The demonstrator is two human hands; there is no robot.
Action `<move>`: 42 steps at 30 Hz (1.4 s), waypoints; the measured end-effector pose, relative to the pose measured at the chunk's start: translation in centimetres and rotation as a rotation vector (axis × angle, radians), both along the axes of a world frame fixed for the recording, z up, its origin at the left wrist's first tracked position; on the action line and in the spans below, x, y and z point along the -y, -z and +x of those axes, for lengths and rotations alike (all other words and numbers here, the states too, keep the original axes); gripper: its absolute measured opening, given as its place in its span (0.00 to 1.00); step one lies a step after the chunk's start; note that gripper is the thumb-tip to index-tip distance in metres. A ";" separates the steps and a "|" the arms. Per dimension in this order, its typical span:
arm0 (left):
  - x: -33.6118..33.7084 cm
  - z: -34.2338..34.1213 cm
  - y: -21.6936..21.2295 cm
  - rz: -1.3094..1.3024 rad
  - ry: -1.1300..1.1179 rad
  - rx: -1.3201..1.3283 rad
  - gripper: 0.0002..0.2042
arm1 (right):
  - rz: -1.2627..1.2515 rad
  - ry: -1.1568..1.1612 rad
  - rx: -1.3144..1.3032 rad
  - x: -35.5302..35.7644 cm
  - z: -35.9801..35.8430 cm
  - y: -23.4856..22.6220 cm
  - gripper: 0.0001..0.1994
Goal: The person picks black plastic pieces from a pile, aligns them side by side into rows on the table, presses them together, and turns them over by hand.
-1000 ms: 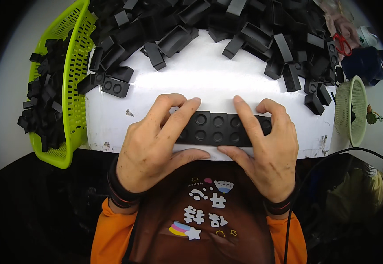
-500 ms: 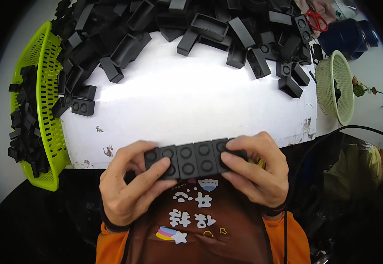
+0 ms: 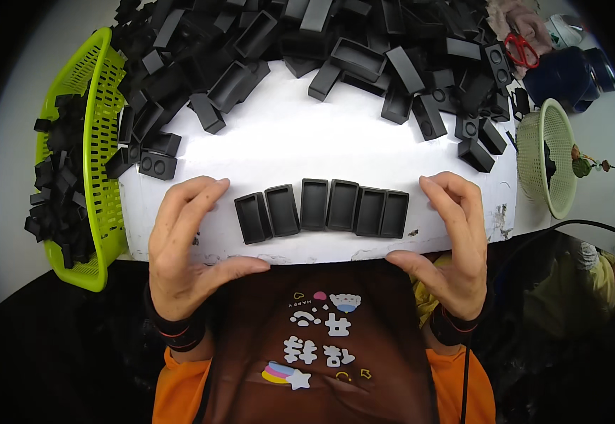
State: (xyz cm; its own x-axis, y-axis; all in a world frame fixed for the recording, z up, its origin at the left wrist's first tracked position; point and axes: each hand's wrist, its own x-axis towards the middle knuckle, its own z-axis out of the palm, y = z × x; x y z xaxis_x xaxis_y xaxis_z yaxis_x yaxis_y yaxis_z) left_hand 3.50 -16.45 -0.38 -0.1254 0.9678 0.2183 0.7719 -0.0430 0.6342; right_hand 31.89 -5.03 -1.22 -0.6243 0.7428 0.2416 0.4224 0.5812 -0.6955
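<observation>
While six black boxes (image 3: pixel 316 205) line up, one left grip (image 3: pixel 179 256), one right grip (image 3: pixel 464 253) — both spread wide

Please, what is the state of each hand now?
Left hand: open, holding nothing, beside the six black boxes.
Right hand: open, holding nothing, at their other end.

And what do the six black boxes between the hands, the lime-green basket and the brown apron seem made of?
Black boxes: probably satin moulded plastic, going by thin, even walls and soft highlights.
Lime-green basket: likely smooth plastic, with regular slots through its one-colour wall.
Brown apron: perhaps coated fabric, faintly shiny with soft folds.
</observation>
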 end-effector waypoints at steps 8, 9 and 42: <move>0.7 -0.5 -0.5 0.230 0.125 0.150 0.31 | -0.191 -0.174 -0.308 -0.5 0.5 0.6 0.33; -0.1 -0.2 -0.6 0.258 0.175 0.150 0.31 | -0.188 -0.171 -0.306 -0.6 0.1 0.3 0.33; -0.6 0.2 1.8 0.179 0.178 0.165 0.30 | -0.033 -0.271 -0.197 0.4 -5.2 3.0 0.37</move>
